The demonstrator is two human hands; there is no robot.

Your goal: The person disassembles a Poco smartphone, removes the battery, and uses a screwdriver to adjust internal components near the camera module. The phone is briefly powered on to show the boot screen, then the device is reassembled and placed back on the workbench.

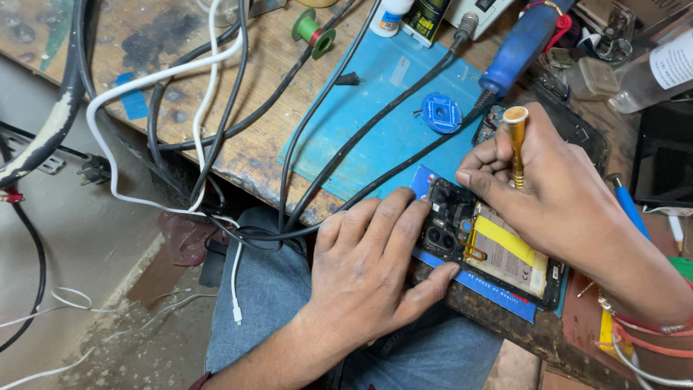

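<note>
From the head camera I look down on a worn wooden workbench [238,155] with a blue work mat [361,130] laid on it. At the near edge of the bench lies an opened smartphone [491,249], back cover off, its camera modules, circuit board and a yellow strip across the battery all exposed; it rests on a blue card partly over the mat's corner. My left hand [368,267] lies flat with the fingers spread over the phone's camera end, the thumb along its near edge, pinning it down rather than closing around it. My right hand [556,195] is closed around a gold-coloured precision screwdriver [515,144], held upright, its cap showing above the fingers and its tip hidden behind them over the phone's upper part. On the mat just beyond the phone sits a small blue round spool [441,113], and several black cables [339,159] run across the mat and off the bench edge, alongside a white cable [144,94] looping on the left. A blue-handled soldering iron [520,47] lies at the far right, and a green spool of wire [313,32] stands near the top edge. Below the bench I see my jeans-covered knee [281,289].
</note>
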